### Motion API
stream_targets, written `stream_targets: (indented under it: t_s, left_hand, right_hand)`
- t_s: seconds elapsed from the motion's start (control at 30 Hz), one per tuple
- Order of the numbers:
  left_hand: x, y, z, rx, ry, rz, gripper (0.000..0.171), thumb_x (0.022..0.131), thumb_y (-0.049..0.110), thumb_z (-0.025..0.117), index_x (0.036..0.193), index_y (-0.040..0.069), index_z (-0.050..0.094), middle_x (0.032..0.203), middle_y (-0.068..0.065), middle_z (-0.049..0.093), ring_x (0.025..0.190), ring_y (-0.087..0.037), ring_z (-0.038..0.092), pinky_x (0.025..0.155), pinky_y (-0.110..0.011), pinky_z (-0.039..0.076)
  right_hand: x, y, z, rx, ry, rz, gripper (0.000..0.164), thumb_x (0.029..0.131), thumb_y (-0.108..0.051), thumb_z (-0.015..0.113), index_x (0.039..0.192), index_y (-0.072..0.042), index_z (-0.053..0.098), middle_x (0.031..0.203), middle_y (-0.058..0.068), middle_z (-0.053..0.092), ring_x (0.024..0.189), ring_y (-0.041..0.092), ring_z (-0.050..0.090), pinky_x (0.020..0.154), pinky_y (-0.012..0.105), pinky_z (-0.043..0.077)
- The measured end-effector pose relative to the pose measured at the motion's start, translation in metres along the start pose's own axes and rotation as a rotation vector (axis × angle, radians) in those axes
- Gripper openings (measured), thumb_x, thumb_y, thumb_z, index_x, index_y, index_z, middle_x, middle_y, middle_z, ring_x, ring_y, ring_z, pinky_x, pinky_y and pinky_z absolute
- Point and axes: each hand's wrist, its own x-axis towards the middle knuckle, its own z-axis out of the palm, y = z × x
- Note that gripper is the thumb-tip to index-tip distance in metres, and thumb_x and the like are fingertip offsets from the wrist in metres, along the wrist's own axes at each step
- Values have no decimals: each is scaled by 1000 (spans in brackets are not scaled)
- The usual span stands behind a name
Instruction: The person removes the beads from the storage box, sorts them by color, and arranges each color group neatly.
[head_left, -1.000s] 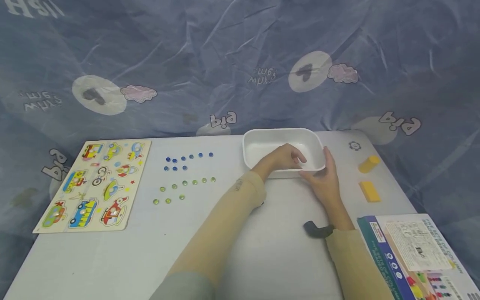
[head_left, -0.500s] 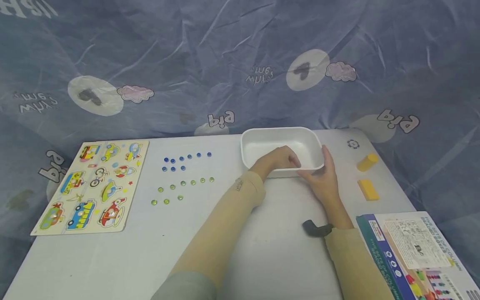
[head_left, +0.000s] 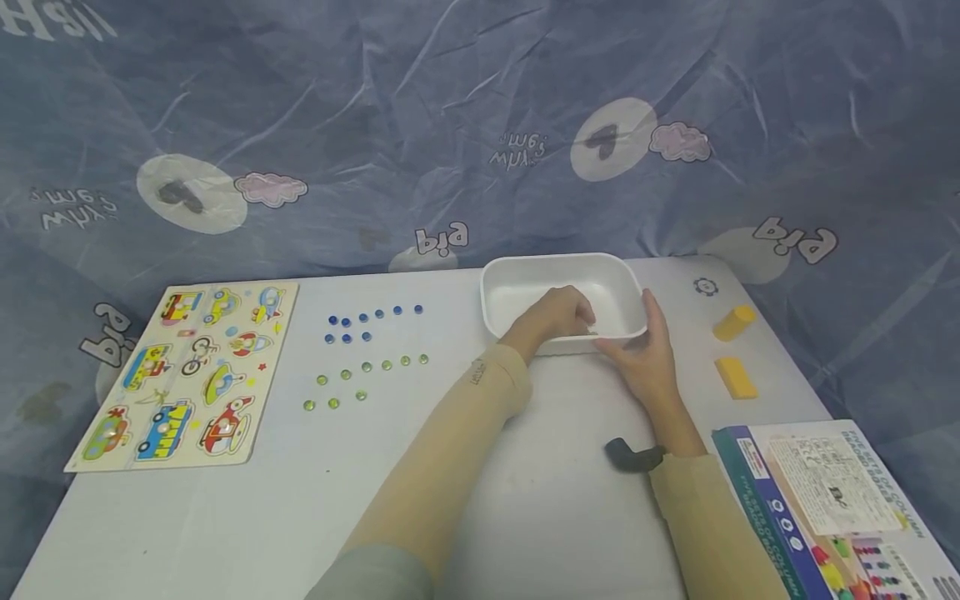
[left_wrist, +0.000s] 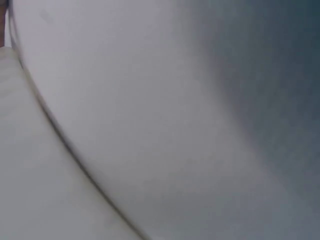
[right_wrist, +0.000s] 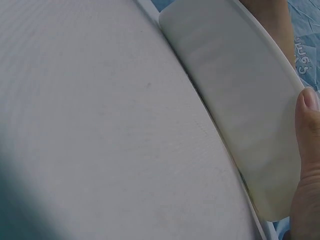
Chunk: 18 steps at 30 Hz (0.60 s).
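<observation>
A white plastic tub (head_left: 517, 275) stands near the table's back edge in the head view. My left hand (head_left: 551, 315) reaches over its near rim, fingers bent down inside toward the right end. A tiny pale glint shows beside those fingertips, but I cannot tell whether they pinch anything. My right hand (head_left: 647, 354) holds the tub's near right corner, fingers along the end wall and thumb at the front rim. That thumb (right_wrist: 310, 107) presses the outer wall in the right wrist view. Left of the tub lie rows of small blue beads (head_left: 378, 314) and green beads (head_left: 367, 367).
A wooden picture puzzle board (head_left: 180, 375) lies at the left. Along the right side are a yellow cylinder (head_left: 735, 323), a yellow block (head_left: 736, 378) and a printed box (head_left: 832, 492). The left wrist view mostly shows blurred white tabletop (left_wrist: 125, 110).
The left hand's fingers, more spread a second ago, have drawn together and dipped lower inside the tub, shifting slightly left. The right hand keeps its hold on the corner.
</observation>
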Motion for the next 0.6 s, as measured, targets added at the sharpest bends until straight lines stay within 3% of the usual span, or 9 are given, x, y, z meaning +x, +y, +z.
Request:
stream_targets:
  t_s: [0.17,0.3,0.47,0.6]
  left_hand:
    - [-9,6,-13,-71,113,113,28,87,18,68,115,17,66,102,4,68,93,-9,61,84,-19,48]
    - [-26,13,-29,-92,191,211,29,86,19,69,115,16,66,101,4,67,89,-5,59,77,-14,46]
    - [-66,11,-50,-106,236,288,30,85,19,70,115,16,66,104,4,67,89,-5,59,77,-13,46]
    - [-104,-2,-66,-113,271,304,26,87,22,68,112,17,67,102,5,68,87,-5,59,78,-16,47]
  right_hand:
    - [2,1,1,-3,0,-5,108,72,-41,81,151,-34,8,159,-2,13,147,24,14,119,48,12]
    - [1,2,2,-3,0,-1,108,72,-40,80,151,-33,8,159,-1,13,147,25,14,119,49,12]
    - [1,2,3,5,0,2,108,72,-41,80,151,-34,8,159,-1,14,147,25,14,119,49,11]
    - [1,3,4,-2,11,12,108,71,-42,81,151,-35,8,159,-2,13,147,24,13,119,48,10]
